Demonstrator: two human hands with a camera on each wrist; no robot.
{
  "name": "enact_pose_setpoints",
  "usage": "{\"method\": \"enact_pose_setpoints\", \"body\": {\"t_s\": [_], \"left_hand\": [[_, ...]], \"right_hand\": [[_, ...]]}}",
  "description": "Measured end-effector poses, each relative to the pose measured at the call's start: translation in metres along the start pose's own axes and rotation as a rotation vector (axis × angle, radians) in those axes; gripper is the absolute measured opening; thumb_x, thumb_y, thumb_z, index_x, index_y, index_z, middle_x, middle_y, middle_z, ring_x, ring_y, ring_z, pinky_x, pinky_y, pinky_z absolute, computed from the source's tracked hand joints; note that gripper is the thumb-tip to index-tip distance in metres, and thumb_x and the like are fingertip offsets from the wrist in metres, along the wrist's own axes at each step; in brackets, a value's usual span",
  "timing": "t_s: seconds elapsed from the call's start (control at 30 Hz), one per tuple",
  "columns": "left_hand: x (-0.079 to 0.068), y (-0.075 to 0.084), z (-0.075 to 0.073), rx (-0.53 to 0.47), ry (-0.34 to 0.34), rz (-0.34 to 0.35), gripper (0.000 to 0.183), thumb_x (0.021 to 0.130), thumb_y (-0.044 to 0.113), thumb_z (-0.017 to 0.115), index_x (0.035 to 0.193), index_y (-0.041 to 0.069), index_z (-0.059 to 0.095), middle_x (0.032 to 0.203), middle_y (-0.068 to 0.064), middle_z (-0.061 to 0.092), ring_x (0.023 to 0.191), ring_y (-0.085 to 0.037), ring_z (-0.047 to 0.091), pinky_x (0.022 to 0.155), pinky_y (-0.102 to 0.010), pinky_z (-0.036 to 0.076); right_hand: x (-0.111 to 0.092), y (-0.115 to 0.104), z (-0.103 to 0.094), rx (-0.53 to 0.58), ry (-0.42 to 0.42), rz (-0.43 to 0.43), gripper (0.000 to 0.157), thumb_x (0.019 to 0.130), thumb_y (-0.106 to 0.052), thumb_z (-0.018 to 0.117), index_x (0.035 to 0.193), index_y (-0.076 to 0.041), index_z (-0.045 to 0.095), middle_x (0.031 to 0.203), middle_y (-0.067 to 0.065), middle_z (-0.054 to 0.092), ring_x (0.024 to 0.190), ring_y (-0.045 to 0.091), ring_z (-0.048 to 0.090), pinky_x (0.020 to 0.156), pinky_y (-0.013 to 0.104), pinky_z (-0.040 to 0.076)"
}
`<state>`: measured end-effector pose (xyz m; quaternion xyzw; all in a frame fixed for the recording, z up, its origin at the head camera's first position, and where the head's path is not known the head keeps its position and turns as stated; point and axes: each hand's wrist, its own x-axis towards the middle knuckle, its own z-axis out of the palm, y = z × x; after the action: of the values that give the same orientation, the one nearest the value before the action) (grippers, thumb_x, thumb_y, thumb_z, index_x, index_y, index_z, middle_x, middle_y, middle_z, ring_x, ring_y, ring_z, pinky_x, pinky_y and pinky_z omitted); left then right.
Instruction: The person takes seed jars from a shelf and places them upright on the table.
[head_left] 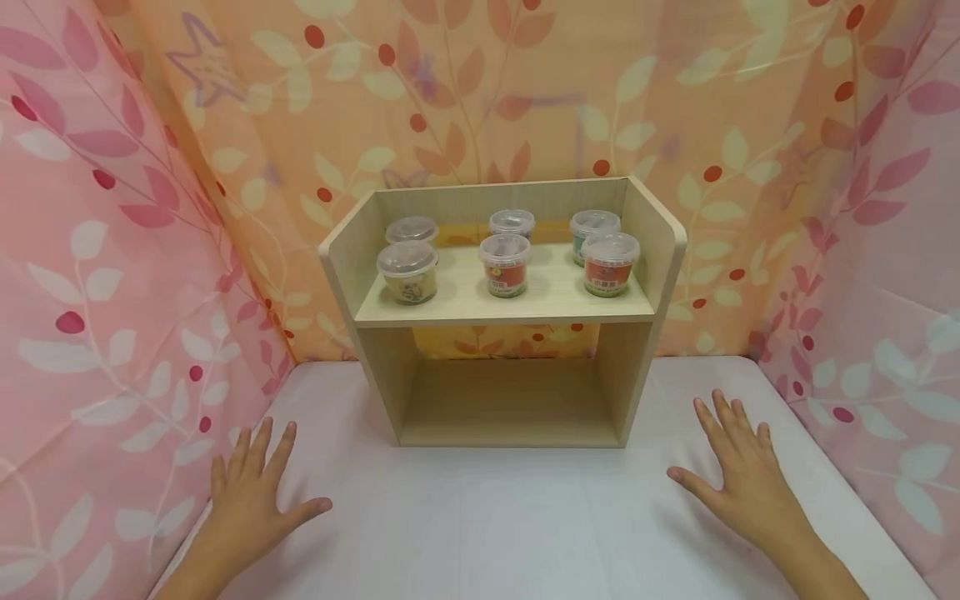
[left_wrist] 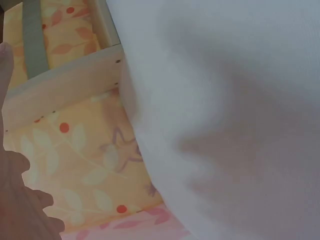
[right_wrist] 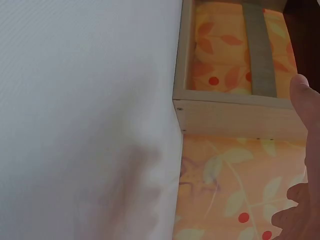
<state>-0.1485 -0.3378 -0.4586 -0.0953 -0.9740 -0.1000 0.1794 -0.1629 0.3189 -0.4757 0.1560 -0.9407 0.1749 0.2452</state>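
My left hand (head_left: pixel 251 500) hovers at the table's left side, fingers spread and holding nothing. On the opposite side my right hand (head_left: pixel 738 483) is spread in the same way, also holding nothing. Between and beyond them stands a pale wooden shelf (head_left: pixel 504 320). Its upper board bears lidded plastic cups in three pairs, front and back. The left front cup (head_left: pixel 408 273) is clear with dark bits inside. The middle front cup (head_left: pixel 506 267) and right front cup (head_left: pixel 609 265) carry red labels. Behind them stand a left cup (head_left: pixel 412 228), a middle cup (head_left: pixel 512 221) and a blue-green right cup (head_left: pixel 592 229).
A white cloth covers the table (head_left: pixel 480 525). Orange leaf-patterned fabric (head_left: pixel 480 92) hangs close behind the shelf. Pink patterned fabric walls off the left side (head_left: pixel 112 292) and the right side (head_left: pixel 885 333). The shelf's lower compartment (head_left: pixel 510 400) lies under the cups.
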Motion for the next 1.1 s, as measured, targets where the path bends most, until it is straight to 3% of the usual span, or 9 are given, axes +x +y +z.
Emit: {"method": "enact_pose_setpoints", "body": {"t_s": [0.27, 0.47, 0.6, 0.73, 0.97, 1.03, 1.1], "left_hand": [[0.001, 0.005, 0.006, -0.147, 0.019, -0.011, 0.119, 0.075, 0.058, 0.084, 0.165, 0.014, 0.019, 0.160, -0.034, 0.025, 0.149, -0.058, 0.011, 0.115, -0.077, -0.008], [0.005, 0.009, 0.007, -0.275, 0.045, -0.012, 0.117, 0.075, 0.047, 0.088, 0.164, 0.011, 0.021, 0.158, -0.032, 0.029, 0.146, -0.058, 0.017, 0.116, -0.077, 0.001], [0.011, 0.014, 0.002, -0.380, 0.021, -0.042, 0.115, 0.079, 0.041, 0.088, 0.165, 0.013, 0.016, 0.163, -0.029, 0.025, 0.147, -0.056, 0.018, 0.116, -0.077, 0.010], [0.015, 0.022, -0.006, -0.451, -0.007, -0.090, 0.113, 0.082, 0.038, 0.087, 0.166, 0.016, 0.013, 0.164, -0.026, 0.024, 0.146, -0.055, 0.022, 0.109, -0.079, 0.022], [0.018, 0.032, -0.011, -0.501, 0.024, -0.134, 0.102, 0.086, 0.032, 0.084, 0.165, 0.024, 0.021, 0.162, -0.023, 0.031, 0.142, -0.054, 0.033, 0.101, -0.080, 0.032], [0.019, 0.034, -0.010, -0.518, 0.041, -0.125, 0.097, 0.087, 0.029, 0.083, 0.164, 0.025, 0.024, 0.161, -0.022, 0.033, 0.141, -0.053, 0.035, 0.102, -0.077, 0.034], [0.019, 0.036, -0.009, -0.535, 0.055, -0.114, 0.094, 0.088, 0.027, 0.082, 0.163, 0.025, 0.026, 0.161, -0.020, 0.035, 0.142, -0.047, 0.036, 0.117, -0.056, 0.037]], "right_hand": [[0.002, -0.002, 0.007, 0.132, 0.002, 0.055, 0.109, 0.082, -0.039, 0.085, 0.166, -0.020, 0.017, 0.171, 0.015, 0.014, 0.158, 0.036, 0.006, 0.121, 0.068, -0.003], [0.005, -0.008, 0.013, 0.235, -0.041, 0.132, 0.105, 0.088, -0.037, 0.081, 0.166, -0.025, 0.012, 0.172, 0.008, 0.011, 0.159, 0.033, 0.006, 0.124, 0.063, 0.000], [0.010, -0.010, 0.017, 0.297, -0.051, 0.180, 0.104, 0.089, -0.037, 0.080, 0.166, -0.029, 0.011, 0.173, 0.005, 0.011, 0.157, 0.038, 0.012, 0.120, 0.070, 0.012], [0.018, -0.013, 0.022, 0.351, -0.038, 0.217, 0.105, 0.088, -0.036, 0.082, 0.165, -0.032, 0.012, 0.171, 0.010, 0.018, 0.153, 0.046, 0.021, 0.111, 0.077, 0.023], [0.028, -0.020, 0.031, 0.457, -0.033, 0.289, 0.102, 0.089, -0.033, 0.081, 0.166, -0.024, 0.015, 0.167, 0.019, 0.025, 0.148, 0.051, 0.029, 0.111, 0.075, 0.026], [0.032, -0.022, 0.034, 0.485, -0.040, 0.307, 0.101, 0.091, -0.033, 0.080, 0.166, -0.022, 0.014, 0.168, 0.018, 0.025, 0.148, 0.049, 0.031, 0.113, 0.070, 0.027], [0.035, -0.024, 0.037, 0.509, -0.053, 0.324, 0.100, 0.092, -0.034, 0.078, 0.166, -0.022, 0.012, 0.169, 0.014, 0.024, 0.149, 0.046, 0.032, 0.118, 0.059, 0.028]]}}
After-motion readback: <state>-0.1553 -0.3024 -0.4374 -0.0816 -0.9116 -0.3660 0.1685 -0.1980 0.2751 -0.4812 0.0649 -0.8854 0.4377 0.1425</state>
